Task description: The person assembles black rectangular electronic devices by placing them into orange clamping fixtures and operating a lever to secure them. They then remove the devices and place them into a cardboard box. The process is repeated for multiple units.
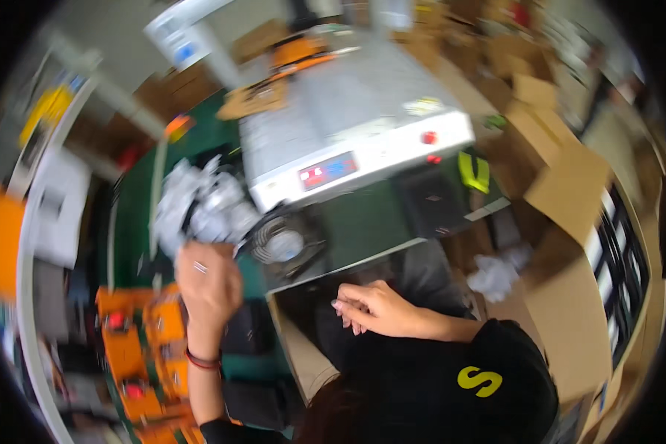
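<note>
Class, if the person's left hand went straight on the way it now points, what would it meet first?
Most likely the crumpled pale plastic, just beyond the left hand in the picture. Depth is unclear, and blur hides whether they already touch.

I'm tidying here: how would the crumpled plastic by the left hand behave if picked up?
The plastic is probably floppy, given its loose, crumpled folds. Its thin, translucent look suggests it is light for its bulk. Bright glints hint that it may be slippery.
</note>
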Motion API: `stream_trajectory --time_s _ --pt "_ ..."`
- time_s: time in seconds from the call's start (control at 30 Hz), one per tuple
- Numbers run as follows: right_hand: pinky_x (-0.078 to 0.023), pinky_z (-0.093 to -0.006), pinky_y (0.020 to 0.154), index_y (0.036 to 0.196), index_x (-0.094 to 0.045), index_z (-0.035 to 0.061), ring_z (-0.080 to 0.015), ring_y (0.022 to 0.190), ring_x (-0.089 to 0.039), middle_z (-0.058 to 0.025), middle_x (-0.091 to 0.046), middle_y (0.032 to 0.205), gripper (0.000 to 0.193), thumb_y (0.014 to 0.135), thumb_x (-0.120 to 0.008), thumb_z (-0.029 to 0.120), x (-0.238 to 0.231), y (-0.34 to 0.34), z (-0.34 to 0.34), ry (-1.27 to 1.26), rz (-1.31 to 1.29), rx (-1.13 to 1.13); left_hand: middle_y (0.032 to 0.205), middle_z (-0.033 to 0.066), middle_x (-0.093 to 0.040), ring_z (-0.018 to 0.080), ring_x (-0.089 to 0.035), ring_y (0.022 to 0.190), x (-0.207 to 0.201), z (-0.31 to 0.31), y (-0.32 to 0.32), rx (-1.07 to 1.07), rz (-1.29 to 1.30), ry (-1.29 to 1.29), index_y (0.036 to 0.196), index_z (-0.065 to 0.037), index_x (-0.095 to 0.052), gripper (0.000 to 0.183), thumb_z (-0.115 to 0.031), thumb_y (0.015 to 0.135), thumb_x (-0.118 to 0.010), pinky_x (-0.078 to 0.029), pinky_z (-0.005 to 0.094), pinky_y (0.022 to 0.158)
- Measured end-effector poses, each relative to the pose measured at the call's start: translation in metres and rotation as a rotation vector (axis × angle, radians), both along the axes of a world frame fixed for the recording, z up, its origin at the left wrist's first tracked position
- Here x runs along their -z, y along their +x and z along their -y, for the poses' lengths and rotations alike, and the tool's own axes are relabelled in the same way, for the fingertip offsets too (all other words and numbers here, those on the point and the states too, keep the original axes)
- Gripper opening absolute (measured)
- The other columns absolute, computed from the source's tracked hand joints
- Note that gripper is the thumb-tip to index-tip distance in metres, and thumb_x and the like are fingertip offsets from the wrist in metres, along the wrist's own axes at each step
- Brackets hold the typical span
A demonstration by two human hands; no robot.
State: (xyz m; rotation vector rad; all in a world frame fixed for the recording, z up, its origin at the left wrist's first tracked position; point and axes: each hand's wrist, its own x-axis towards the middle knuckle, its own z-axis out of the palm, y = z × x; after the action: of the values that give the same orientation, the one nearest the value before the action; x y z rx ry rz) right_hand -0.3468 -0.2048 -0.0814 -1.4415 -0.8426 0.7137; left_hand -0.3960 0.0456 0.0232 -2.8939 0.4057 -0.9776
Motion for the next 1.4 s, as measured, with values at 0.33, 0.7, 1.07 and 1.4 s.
stream_trajectory --time_s 0.33,0.7,1.07,1.4 --pt "-0.046 -0.0262 0.05 0.097 -0.058 0.0018 -0.0115 0.053 -0.06 -0.007 -0.061 0.065 0.009 0.09 -0.052 0.003 -0.056 -0.019 0.29 -0.342 0.803 1.685 0.087 0.0088 -0.064 0.0246 -0.056 0.09 0.148 0.242 0.126 0.938 -0.495 -0.194 0.095 -0.002 -0.064 0.017 -0.015 0.085 -0.059 -0.041 0.0375 0.085" --pt "-0.05 -0.0398 0.08 0.1 -0.061 0.008 -0.0298 0.097 -0.058 -0.0094 -0.059 0.093 0.027 0.078 -0.069 0.021 -0.001 0.085 0.545 -1.29 0.99 1.363 0.066 0.0103 -0.052 0.0139 -0.049 0.055 0.226 0.228 0.154 0.607 -0.305 -1.698 0.084 0.002 -0.048 0.027 -0.019 0.099 -0.039 -0.042 0.0328 0.083" --pt "-0.049 -0.0403 0.072 0.095 -0.067 0.002 -0.0291 0.08 -0.062 -0.0153 -0.062 0.09 0.022 0.081 -0.067 0.019 -0.041 0.095 0.554 -1.084 0.989 1.665 0.066 0.0099 -0.057 0.0128 -0.055 0.056 0.231 0.218 0.145 0.502 -0.308 -1.508 0.084 0.0 -0.049 0.029 -0.019 0.101 -0.037 -0.046 0.0253 0.062" --pt "-0.029 -0.0144 0.039 0.143 -0.027 0.0106 -0.0011 0.051 -0.042 -0.0009 -0.049 0.075 0.054 0.095 -0.05 0.008 -0.109 0.053 0.385 -0.135 0.934 1.746 0.069 0.0095 -0.062 0.012 -0.06 0.063 0.211 0.22 0.133 0.469 -0.497 -1.564 0.09 0.003 -0.055 0.03 -0.021 0.101 -0.04 -0.05 0.0255 0.063"
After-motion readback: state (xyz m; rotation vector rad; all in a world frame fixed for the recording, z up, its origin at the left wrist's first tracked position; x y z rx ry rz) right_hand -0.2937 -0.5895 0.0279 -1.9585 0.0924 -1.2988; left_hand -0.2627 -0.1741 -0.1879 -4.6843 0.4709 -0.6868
